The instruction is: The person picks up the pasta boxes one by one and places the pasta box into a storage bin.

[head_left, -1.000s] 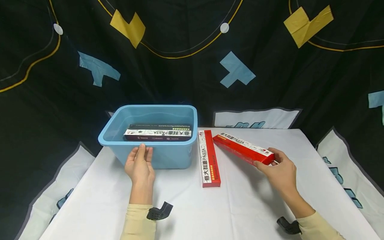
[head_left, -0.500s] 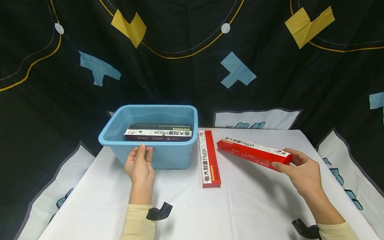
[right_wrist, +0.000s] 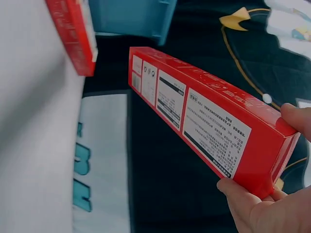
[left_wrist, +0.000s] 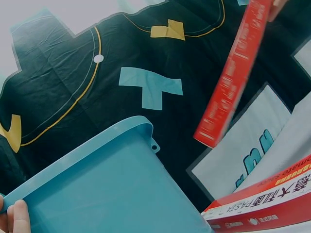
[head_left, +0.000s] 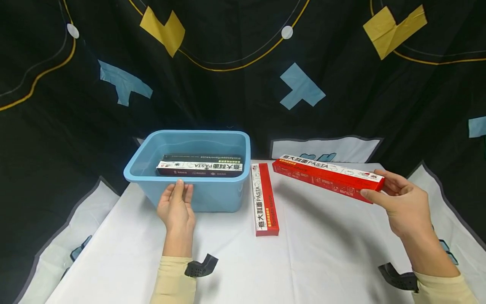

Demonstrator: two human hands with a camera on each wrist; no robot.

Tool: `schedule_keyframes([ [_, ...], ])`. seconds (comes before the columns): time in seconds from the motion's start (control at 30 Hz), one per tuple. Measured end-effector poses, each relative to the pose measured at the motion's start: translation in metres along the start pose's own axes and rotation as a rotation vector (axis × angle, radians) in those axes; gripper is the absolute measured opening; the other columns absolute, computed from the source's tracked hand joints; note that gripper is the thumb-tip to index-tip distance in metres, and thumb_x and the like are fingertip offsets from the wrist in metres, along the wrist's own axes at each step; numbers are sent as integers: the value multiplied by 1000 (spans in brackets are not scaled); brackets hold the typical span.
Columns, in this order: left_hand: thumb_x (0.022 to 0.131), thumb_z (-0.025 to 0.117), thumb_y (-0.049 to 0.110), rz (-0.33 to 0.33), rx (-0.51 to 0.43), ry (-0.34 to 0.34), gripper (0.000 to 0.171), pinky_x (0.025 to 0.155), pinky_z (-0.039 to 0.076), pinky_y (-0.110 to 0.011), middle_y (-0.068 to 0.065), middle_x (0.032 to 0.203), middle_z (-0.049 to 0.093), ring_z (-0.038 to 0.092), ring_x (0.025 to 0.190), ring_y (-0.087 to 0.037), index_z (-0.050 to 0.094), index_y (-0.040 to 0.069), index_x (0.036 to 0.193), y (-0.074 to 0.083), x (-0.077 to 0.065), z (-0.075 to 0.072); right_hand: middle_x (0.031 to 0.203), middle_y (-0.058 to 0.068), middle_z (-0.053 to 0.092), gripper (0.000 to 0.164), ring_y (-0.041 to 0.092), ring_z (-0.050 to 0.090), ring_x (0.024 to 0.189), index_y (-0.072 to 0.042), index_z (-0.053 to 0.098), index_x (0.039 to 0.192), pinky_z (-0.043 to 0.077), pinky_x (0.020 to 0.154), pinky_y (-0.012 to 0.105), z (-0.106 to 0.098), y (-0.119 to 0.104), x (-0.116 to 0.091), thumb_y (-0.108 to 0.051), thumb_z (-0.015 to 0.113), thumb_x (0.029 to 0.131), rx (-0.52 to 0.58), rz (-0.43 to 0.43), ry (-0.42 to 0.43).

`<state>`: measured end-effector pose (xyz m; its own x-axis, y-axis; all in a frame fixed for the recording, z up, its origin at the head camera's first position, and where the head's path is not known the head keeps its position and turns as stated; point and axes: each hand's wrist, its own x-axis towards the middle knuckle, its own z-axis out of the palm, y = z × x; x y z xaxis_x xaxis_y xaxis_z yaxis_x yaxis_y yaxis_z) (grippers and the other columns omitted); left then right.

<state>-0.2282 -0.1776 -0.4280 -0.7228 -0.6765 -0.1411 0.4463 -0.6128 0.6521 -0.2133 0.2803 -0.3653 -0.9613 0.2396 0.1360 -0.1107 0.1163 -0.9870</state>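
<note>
My right hand (head_left: 408, 202) grips a red pasta box (head_left: 326, 175) by its right end, between thumb and fingers. The box hangs above the white table and casts a shadow on it; in the right wrist view its printed label side (right_wrist: 194, 121) shows. My left hand (head_left: 177, 207) pinches the front rim of a blue plastic bin (head_left: 212, 194), thumb over the rim. Inside the bin lie dark pasta boxes (head_left: 199, 166). A second red pasta box (head_left: 264, 200), marked Tomato sauce, lies on the table just right of the bin.
A white cloth covers the table (head_left: 235, 261). Behind it hangs a black curtain (head_left: 235, 101) with yellow and blue patches. Black wrist cameras (head_left: 202, 266) sit on both forearms.
My right hand has moved right and lifted the red pasta box higher, turning it closer to level. My left hand stays at the bin's rim, and the other boxes have not moved.
</note>
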Motion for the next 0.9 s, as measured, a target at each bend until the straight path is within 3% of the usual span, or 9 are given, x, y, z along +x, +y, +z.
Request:
schedule_keyframes([
  [0.07,80,81,6,-3,-2,3,35,90,57,-33,-10,93,59,64,80,-16,51,2,98,-1,0,0,126,1,59,65,14,52,105,-8,54,137,58,72,15,0,-5,2,-9,83,78,123,-32,-26],
  [0.17,79,81,6,-10,-5,7,36,90,57,-33,-10,94,58,64,81,-16,51,2,98,-1,0,0,123,1,60,61,15,54,103,-7,56,135,58,73,16,4,-15,5,-3,81,79,194,-71,-42],
  [0.4,79,82,5,-15,-22,3,36,90,57,-34,-11,95,57,64,80,-17,51,1,97,0,1,0,130,9,56,61,21,52,109,-6,57,134,58,76,19,26,-36,12,-5,82,79,158,-142,-57],
  [0.67,78,82,4,-32,-37,21,36,91,57,-34,-12,97,56,63,82,-18,52,1,98,2,1,3,132,15,55,57,28,49,113,-5,58,132,59,79,23,59,-57,18,-7,81,80,177,-237,-163],
  [0.9,80,80,5,-36,-10,40,35,90,57,-33,-12,100,55,63,83,-18,51,1,99,3,-1,4,132,14,55,56,32,49,115,-4,57,132,60,80,28,95,-62,27,-9,81,81,134,-216,-267],
])
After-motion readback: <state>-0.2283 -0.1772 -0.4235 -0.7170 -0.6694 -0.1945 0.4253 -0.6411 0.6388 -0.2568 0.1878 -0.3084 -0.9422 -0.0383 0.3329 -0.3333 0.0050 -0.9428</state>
